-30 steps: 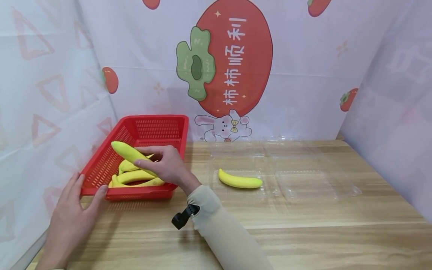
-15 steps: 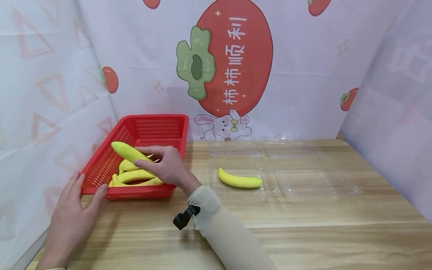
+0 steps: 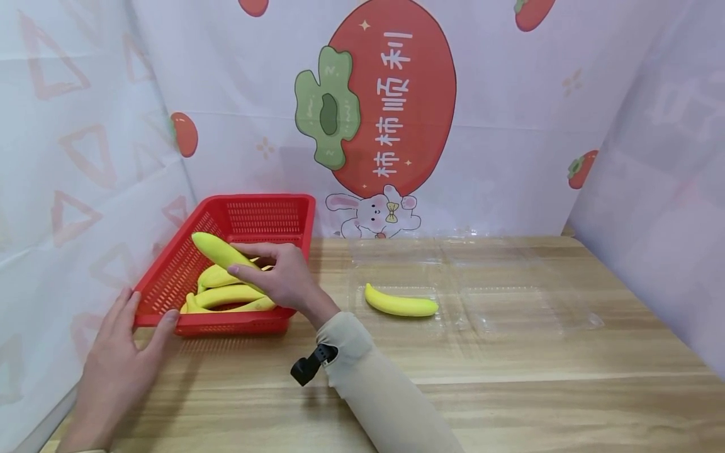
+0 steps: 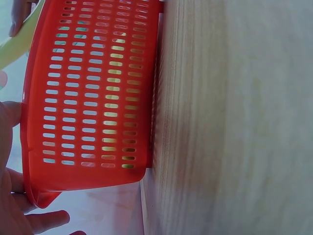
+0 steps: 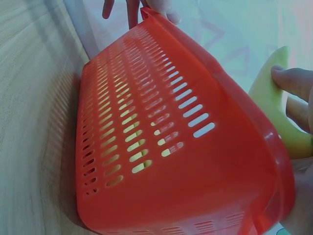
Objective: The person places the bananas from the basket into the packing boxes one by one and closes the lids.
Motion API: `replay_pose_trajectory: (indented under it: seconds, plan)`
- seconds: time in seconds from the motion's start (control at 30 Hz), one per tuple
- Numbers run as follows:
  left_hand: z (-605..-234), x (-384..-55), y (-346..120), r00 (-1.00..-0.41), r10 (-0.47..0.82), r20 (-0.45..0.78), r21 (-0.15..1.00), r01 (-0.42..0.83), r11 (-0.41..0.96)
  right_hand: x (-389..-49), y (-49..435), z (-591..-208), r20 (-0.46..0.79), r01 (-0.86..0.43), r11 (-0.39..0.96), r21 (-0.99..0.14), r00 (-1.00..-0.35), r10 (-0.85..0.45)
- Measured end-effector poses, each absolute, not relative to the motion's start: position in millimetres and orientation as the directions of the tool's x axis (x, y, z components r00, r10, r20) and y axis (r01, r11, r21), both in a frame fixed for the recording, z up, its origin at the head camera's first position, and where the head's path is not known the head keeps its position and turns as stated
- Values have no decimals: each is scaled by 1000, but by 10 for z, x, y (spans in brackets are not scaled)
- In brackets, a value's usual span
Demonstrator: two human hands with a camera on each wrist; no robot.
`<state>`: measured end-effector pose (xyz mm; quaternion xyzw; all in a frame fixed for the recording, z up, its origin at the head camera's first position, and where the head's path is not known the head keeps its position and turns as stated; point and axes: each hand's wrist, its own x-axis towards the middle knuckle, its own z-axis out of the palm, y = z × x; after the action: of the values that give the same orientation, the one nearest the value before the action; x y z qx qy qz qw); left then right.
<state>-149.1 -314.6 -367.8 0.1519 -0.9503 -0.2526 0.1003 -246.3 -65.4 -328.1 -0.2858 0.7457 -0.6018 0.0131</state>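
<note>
Right hand (image 3: 287, 277) pinches a curved, yellow-green banana (image 3: 218, 250) over the slotted red plastic basket (image 3: 238, 326) at ten o'clock, left hand (image 3: 120, 365) spread at its corner, apparently a lifting step, next needing steady grip.

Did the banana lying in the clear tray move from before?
No, the lying banana hasn't moved: in the head view it stays in the same spot, below the rabbit printed on the back cloth.
</note>
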Motion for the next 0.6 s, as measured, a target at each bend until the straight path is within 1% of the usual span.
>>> replay_pose_trajectory:
  seconds: [0.13,0.37,0.47,0.6]
  plan:
    - [-3677,-1484,-3152,-937,-327,121,514,-223,828,-2463,-613,-3263,328,-418,123,-900,-836,-440]
    - [-3701,-1477,-3153,-951,-269,154,532,-150,833,-2456,-481,-3235,325,-405,104,-908,-840,-434]
    - [-3696,-1467,-3154,-949,-275,157,532,-153,833,-2457,-445,-3222,330,-412,107,-905,-838,-435]
    - [-3683,-1454,-3166,-944,-296,145,527,-179,831,-2464,-412,-3208,340,-440,144,-887,-830,-443]
